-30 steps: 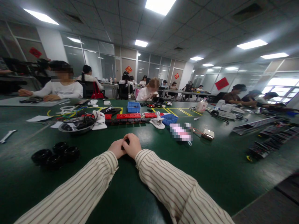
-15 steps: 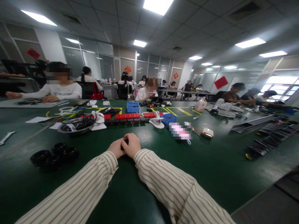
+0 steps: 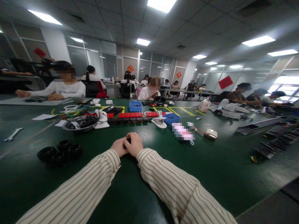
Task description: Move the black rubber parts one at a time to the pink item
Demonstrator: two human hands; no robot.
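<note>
Item: left hand (image 3: 118, 147), centre of the frame, low over the green table (image 3: 130, 189). Fingers mostly hidden under the other hand; whether they were clamped on anything could not be told.

Item: right hand (image 3: 135, 143), against the left, its visible fingers together and curled over it. The overlap suggested a cupping or resting hold.

Item: dark patch (image 3: 127, 140), between the hands at centre frame; whether a small held part or shadow could not be told.

Item: black round pieces (image 3: 59, 155), four, lower left of the frame, bunched tightly, apparently so as to stay together beside the left arm.

Item: metal bowl (image 3: 79, 129), left of centre, holding dark cables, likely to contain them.

Item: red strip (image 3: 130, 115), beyond the hands, laid lengthwise between two white clips (image 3: 159, 122).

Item: blue bins (image 3: 172, 120), two, upper centre and right of centre, presumably for small parts.

Item: wrench (image 3: 14, 134), far left, lying loose.
</note>
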